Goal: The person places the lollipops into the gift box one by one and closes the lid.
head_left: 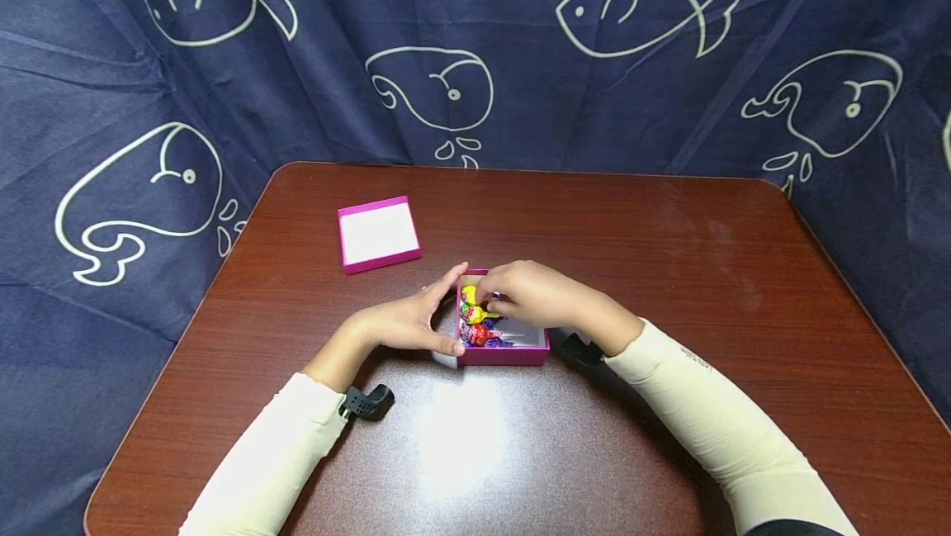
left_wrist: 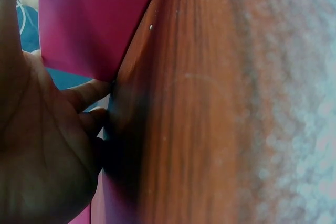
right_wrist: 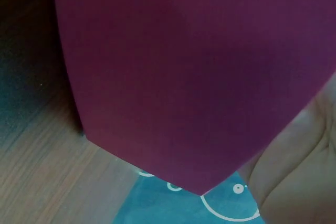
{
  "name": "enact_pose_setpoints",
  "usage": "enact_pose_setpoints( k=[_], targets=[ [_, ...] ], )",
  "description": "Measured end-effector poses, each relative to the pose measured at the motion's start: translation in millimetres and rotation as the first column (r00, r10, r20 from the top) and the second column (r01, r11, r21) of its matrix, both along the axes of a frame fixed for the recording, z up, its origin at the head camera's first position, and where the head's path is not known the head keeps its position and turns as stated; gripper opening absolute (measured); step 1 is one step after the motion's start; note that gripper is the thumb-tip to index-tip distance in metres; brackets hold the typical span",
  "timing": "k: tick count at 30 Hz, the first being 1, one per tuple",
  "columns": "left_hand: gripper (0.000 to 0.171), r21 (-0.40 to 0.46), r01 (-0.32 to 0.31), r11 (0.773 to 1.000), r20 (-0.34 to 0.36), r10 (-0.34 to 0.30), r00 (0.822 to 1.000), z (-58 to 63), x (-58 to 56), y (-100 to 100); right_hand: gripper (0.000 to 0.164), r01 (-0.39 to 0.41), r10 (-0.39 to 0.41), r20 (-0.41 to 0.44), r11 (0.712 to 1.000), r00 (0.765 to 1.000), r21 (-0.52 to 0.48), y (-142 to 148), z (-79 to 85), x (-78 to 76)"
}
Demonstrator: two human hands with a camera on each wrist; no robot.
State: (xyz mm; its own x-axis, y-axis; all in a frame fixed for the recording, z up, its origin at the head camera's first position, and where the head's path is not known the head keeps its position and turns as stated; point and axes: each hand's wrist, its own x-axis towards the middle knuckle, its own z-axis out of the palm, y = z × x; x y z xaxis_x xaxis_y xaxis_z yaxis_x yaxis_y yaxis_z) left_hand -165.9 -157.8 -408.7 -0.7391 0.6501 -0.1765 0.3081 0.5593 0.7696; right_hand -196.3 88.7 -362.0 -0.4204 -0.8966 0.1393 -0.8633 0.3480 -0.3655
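A pink box (head_left: 502,357) stands on the table, and several lollipops lie inside it in yellow, red and purple wrappers, their white sticks pointing right. My left hand (head_left: 401,323) holds the box at its left end, thumb at the near corner and index finger at the far one. Its palm also shows beside the pink wall (left_wrist: 94,19) in the left wrist view. Reaching in from the right, my right hand (head_left: 531,295) has its fingers curled down at a yellow lollipop (head_left: 470,295) near the far left corner; the hand partly hides the lollipops there.
A pink lid (head_left: 380,234) with a white inside lies upturned farther back on the left. The brown table (head_left: 631,222) shines brightly near its front. Behind it hangs a dark blue cloth (head_left: 520,123) with white fish and whale drawings.
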Motion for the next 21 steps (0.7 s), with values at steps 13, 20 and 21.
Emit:
enact_pose_setpoints(
  k=[13,20,21],
  targets=[
    [0.121,-0.011,-0.004,1.000,-0.003,0.004,1.000,1.5,-0.3,1.9,0.012,0.118,-0.113,0.054,0.989,0.992,-0.084,26.4,11.9,2.9],
    [0.123,-0.019,-0.011,1.000,0.011,0.011,1.000,2.0,-0.5,2.2,0.012,0.199,-0.190,0.071,0.971,0.979,-0.134,43.8,15.7,-3.5],
    [0.124,-0.021,-0.013,1.000,0.011,0.013,1.000,2.2,-0.2,1.9,0.012,0.210,-0.200,0.081,0.968,0.976,-0.140,45.3,16.8,-4.3]
  ],
)
